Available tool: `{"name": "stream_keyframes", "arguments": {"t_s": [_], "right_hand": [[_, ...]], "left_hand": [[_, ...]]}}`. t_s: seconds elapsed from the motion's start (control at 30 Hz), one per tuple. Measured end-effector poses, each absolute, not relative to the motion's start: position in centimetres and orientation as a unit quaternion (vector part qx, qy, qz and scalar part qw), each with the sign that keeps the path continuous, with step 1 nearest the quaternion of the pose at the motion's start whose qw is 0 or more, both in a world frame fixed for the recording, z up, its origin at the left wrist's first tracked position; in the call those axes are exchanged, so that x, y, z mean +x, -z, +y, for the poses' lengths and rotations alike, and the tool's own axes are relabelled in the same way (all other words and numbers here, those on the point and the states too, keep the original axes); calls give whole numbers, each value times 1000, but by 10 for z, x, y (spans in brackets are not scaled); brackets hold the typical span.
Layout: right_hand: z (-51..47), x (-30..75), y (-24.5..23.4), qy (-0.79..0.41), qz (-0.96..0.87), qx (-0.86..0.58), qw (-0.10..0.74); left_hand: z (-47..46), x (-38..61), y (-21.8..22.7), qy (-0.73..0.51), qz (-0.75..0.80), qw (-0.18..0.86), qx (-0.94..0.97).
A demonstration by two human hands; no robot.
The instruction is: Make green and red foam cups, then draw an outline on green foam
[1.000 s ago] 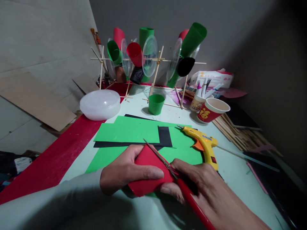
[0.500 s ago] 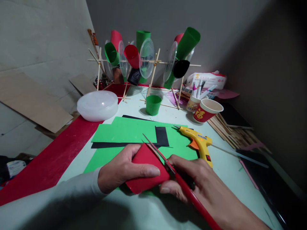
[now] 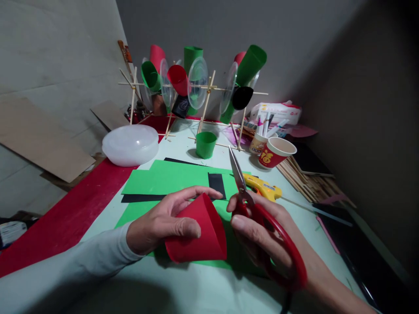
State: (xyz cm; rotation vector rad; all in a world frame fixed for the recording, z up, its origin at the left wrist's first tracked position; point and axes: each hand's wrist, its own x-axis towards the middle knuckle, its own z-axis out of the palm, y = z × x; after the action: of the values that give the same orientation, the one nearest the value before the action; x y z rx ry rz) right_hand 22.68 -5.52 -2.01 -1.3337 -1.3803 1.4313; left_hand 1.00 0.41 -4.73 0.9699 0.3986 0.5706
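My left hand (image 3: 163, 222) is wrapped round a red paper tube (image 3: 196, 237), its thumb in front and its fingers behind. The tube's open end, cut at a slant, faces right. My right hand (image 3: 265, 226) grips red-handled scissors (image 3: 240, 179), whose blades are together and point up, apart from the tube. Beneath both hands lie green paper sheets (image 3: 140, 181) and a small black paper strip (image 3: 216, 185). The yellow glue gun (image 3: 266, 189) sits behind my right hand, partly hidden by it.
A stick frame (image 3: 206, 102) with clear discs and red, green and black tubes stands at the back. Before it is a green paper cup (image 3: 206, 146). White plastic lids (image 3: 131, 146) lie left; a red paper cup (image 3: 276, 153) and wooden sticks (image 3: 294, 176) are right.
The scissors have come away from the red tube, turned upright and shut. In my left hand the tube has opened out from flattened to round. The view has shifted slightly.
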Motion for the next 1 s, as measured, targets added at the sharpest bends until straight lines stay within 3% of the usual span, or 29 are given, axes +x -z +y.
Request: {"name": "stream_keyframes", "arguments": {"t_s": [0.37,0.43,0.6,0.67,0.73,0.83,1.0], "right_hand": [[-57,218,26,-594,-512,-521,338],[-55,218,27,-576,-505,-528,367],[-51,218,29,-505,-521,-553,409],[-51,218,28,-508,-515,-556,410],[-54,218,28,-525,-503,-552,408],[-57,218,27,-554,-492,-529,412],[-60,220,24,-571,-466,-505,449]], "left_hand": [[-6,12,52,-243,253,765,540],[-9,11,50,-255,300,697,600],[-21,13,48,-300,397,402,768],[-21,15,47,-290,417,374,776],[-16,15,45,-269,438,429,743],[-5,14,41,-263,433,593,626],[0,11,35,-307,310,751,495]]}}
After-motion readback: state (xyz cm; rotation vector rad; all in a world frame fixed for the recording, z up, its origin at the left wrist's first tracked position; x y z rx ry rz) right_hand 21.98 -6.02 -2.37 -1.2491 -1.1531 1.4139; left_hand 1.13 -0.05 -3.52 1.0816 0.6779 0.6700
